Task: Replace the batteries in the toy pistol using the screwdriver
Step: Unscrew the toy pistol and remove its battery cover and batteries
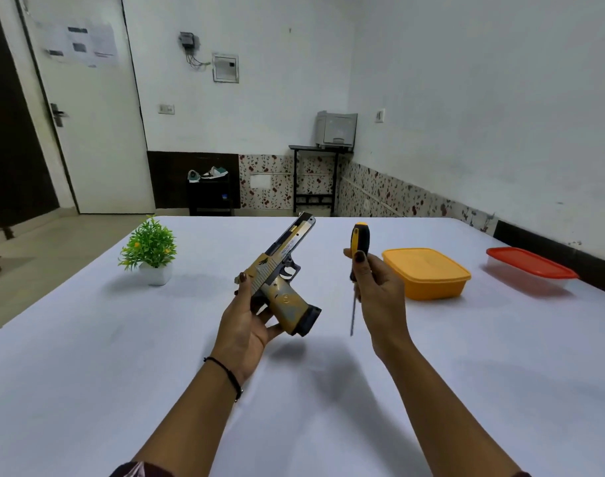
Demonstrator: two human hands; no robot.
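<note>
The left hand (249,325) grips one pistol (284,280). The right hand (377,290) grips one screwdriver (358,256). Two boxes (426,273) sit far right, one plant (151,247) far left.

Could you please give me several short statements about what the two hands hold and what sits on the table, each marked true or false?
1. The left hand holds the toy pistol above the table. True.
2. The screwdriver lies flat on the table. False: the right hand holds it, tip down.
3. The screwdriver tip is in a screw on the pistol. False: they are apart.
4. The orange container has its lid on. True.
5. A small potted plant stands on the table's left side. True.
</note>
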